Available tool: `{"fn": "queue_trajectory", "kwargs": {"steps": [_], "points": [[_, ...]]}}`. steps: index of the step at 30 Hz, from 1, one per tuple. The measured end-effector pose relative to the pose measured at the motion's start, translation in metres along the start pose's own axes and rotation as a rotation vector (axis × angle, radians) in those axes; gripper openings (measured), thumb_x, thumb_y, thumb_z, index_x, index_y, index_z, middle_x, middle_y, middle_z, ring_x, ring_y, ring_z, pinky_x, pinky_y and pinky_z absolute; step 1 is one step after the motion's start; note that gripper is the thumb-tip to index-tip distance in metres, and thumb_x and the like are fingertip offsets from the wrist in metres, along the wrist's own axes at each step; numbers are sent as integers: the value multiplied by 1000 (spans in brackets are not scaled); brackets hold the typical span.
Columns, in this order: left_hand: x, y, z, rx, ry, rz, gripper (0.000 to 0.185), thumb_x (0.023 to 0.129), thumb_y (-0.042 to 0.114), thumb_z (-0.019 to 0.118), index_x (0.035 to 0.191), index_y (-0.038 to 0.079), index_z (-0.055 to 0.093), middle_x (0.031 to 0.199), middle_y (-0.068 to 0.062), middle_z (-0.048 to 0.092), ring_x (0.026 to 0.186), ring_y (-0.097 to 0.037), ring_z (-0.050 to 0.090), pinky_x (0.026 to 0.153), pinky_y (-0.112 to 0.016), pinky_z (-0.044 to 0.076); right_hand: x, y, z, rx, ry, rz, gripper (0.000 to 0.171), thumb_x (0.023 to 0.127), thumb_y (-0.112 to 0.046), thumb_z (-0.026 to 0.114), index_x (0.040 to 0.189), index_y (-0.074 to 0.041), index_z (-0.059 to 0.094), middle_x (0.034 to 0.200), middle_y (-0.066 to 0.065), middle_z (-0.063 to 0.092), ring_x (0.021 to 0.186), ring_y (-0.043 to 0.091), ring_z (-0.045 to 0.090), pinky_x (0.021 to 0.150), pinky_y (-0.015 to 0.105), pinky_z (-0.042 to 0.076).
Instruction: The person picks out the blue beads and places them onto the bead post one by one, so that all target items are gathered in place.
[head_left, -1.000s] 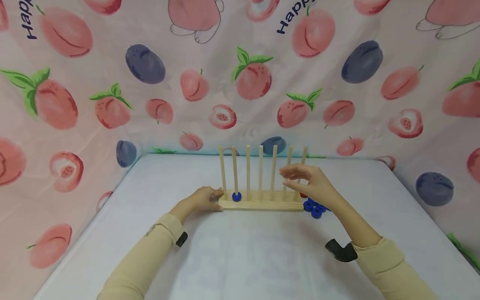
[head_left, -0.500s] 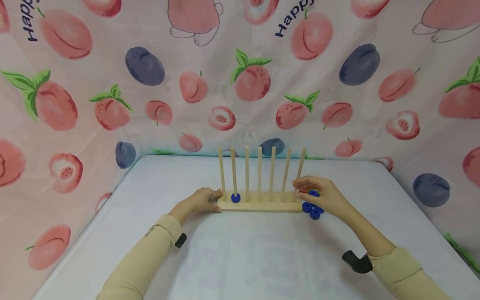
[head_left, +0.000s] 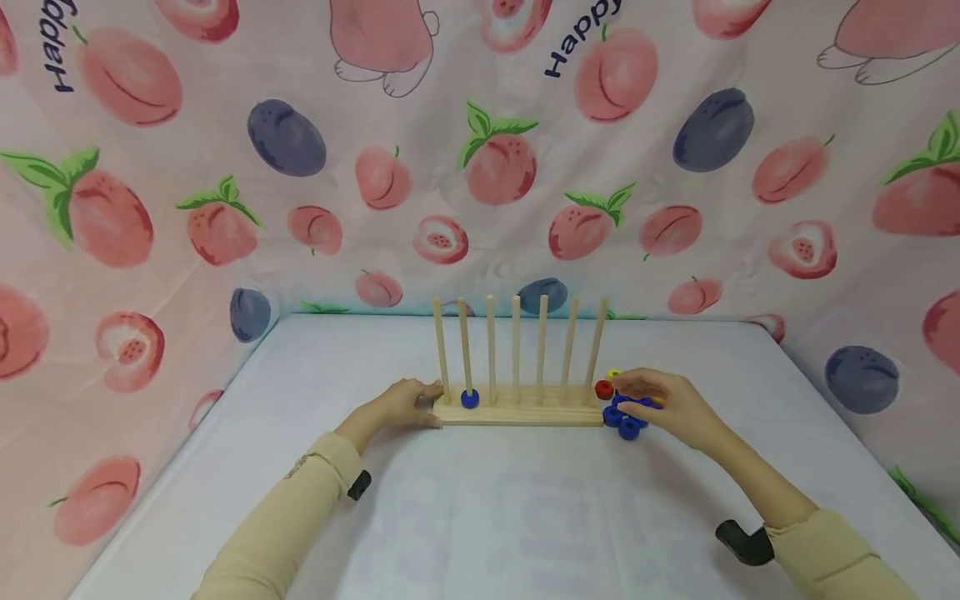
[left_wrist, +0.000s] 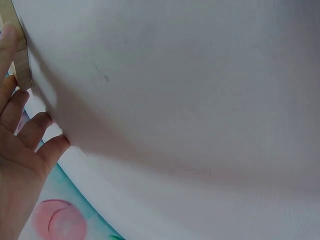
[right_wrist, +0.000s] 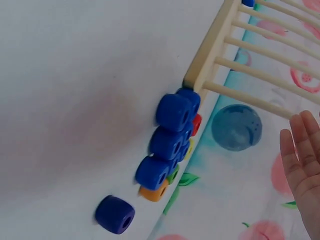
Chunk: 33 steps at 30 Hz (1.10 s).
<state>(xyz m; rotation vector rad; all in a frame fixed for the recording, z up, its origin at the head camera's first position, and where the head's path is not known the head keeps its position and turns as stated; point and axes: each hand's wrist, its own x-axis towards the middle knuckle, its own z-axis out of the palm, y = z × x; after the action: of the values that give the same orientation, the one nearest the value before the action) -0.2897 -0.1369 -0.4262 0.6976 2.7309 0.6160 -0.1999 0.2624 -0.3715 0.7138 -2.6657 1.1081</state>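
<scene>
A wooden rack (head_left: 517,412) with several upright pegs stands mid-table; one blue bead (head_left: 469,398) sits at the foot of its second peg from the left. My left hand (head_left: 411,398) rests with straight fingers against the rack's left end (left_wrist: 20,55). My right hand (head_left: 645,395) hovers low over a pile of beads just right of the rack, holding nothing. The pile has several blue beads (right_wrist: 172,130), a red one (head_left: 603,389), a yellow one (head_left: 613,374) and an orange one (right_wrist: 154,192). In the right wrist view the fingers (right_wrist: 300,155) are straight and apart from the beads.
One blue bead (right_wrist: 115,214) lies a little apart from the pile. The white table (head_left: 480,517) is walled at the back and both sides by fruit-print cloth (head_left: 480,167), close behind the rack.
My right hand has come down from peg height and moved right, to just above the bead pile. The left hand and the rack have stayed in place.
</scene>
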Motion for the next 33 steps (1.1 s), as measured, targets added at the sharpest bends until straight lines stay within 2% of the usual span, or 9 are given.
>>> {"fn": "queue_trajectory", "kwargs": {"steps": [6,18,23,27,33], "points": [[-2,1,0,-4,2,-2,64,71,35,70,126,12,48,135,-6,41,123,-32,40,103,-44,31,-5,5,1,-4,-21,21,31,80,-19,64,107,-4,60,103,13,64,91,17,61,79,37,51],[0,1,-1,19,-6,-16,65,71,36,70,127,14,47,135,-5,41,123,-31,40,104,-44,30,-10,30,6,-65,-69,41,32,79,-19,65,105,-1,60,100,14,65,89,26,60,77,37,51],[2,0,-3,9,9,5,65,69,35,72,125,12,49,134,-6,43,123,-32,39,103,-45,30,-13,37,6,-76,-65,45,34,76,-19,68,103,0,60,98,14,65,86,24,59,74,35,52],[2,-1,-1,1,-6,-9,66,68,37,72,125,14,49,134,-5,42,124,-31,39,104,-46,30,-18,42,8,-72,-71,24,35,73,-16,71,101,1,61,93,13,63,81,22,58,69,31,53],[0,1,-1,-9,-3,-25,66,68,36,72,125,15,49,134,-5,42,124,-31,38,104,-46,29,-20,48,12,-81,-100,79,33,73,-15,70,100,1,61,92,10,61,81,21,58,70,32,52]]}}
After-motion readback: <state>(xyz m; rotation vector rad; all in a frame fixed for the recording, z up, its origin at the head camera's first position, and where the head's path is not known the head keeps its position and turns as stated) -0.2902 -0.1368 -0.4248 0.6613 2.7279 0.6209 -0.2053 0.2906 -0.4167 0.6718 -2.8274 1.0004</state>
